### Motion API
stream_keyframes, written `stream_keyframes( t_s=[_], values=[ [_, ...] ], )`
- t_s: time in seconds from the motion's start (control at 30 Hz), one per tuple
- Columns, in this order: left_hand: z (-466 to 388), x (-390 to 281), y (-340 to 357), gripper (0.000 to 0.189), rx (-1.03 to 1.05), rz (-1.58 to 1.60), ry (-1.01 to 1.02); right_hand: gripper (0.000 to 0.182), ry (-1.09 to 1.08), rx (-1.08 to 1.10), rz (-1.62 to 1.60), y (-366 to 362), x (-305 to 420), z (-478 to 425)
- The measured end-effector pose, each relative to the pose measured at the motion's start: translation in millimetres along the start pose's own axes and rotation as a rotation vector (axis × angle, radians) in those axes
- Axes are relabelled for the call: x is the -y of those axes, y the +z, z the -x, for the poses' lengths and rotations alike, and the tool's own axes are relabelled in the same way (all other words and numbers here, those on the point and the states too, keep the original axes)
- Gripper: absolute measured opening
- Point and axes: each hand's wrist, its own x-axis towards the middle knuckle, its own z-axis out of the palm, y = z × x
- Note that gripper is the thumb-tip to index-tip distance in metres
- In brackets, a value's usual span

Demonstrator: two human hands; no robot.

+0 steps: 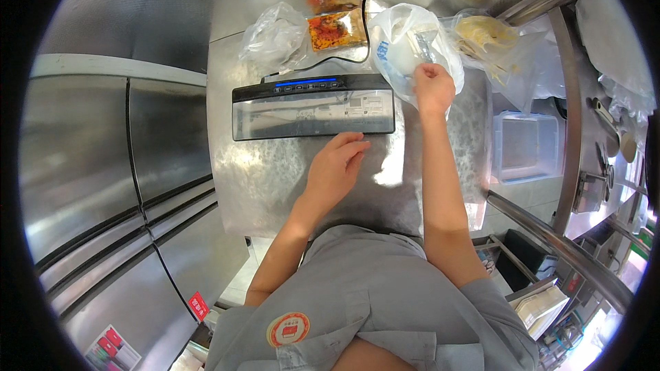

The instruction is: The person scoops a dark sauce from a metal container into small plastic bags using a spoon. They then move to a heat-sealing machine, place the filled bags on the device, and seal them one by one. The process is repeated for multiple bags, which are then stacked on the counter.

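Note:
A black vacuum sealer with a clear lid [313, 113] lies across the metal worktop, a blue light strip lit along its back. My left hand [337, 167] is at the sealer's front edge, fingers loosely curled and apart, holding nothing. At the right, my right hand [434, 90] reaches over the opening of a white plastic bag [399, 62], with its fingertips pinched at the lower end of a small clear packet [424, 44]. A flat clear pouch of orange-red food in oil [335, 30] lies behind the sealer.
A crumpled clear bag [276, 33] stands back left, and a black cable [369, 26] curves behind the sealer. Bags with yellowish contents [484, 36] lie back right. Beyond the table's right edge are a clear plastic bin [528, 147] and a metal rail [559, 247]. Steel cabinet doors [170, 134] flank the left.

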Motion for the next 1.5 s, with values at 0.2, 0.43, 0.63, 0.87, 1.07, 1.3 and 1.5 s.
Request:
stream_keyframes(
  t_s=[0.2,0.43,0.63,0.87,1.07,1.3,1.5],
  values=[
    [3.0,-4.8,0.5,0.020,0.004,0.025,-0.024,0.017,-0.102,-0.066,-0.200,-14.4,-15.2,-10.6],
    [-5.5,-16.1,0.0,0.027,-0.240,-0.068,0.073,0.010,-0.490,-0.215,-0.191,-75.9,9.4,24.3],
    [-18.8,-44.7,-1.7,0.026,-0.175,-0.283,0.274,0.026,-1.196,0.387,-0.076,-119.6,31.9,106.4],
    [14.0,-31.3,-0.1,0.014,0.014,0.293,-0.208,0.025,-0.699,0.443,-0.225,-129.9,33.9,140.4],
    [15.4,-28.7,3.7,0.013,0.097,0.516,-0.247,0.024,-0.664,0.279,-0.270,-152.6,30.8,171.2],
    [33.0,-41.7,7.6,0.014,0.474,0.443,-0.031,0.023,-0.637,-0.027,-0.008,-184.3,5.4,258.0],
    [95.6,-66.5,20.2,0.013,0.863,0.243,0.191,0.025,-0.349,-0.223,0.125,-216.7,-27.6,365.0]
  ],
)
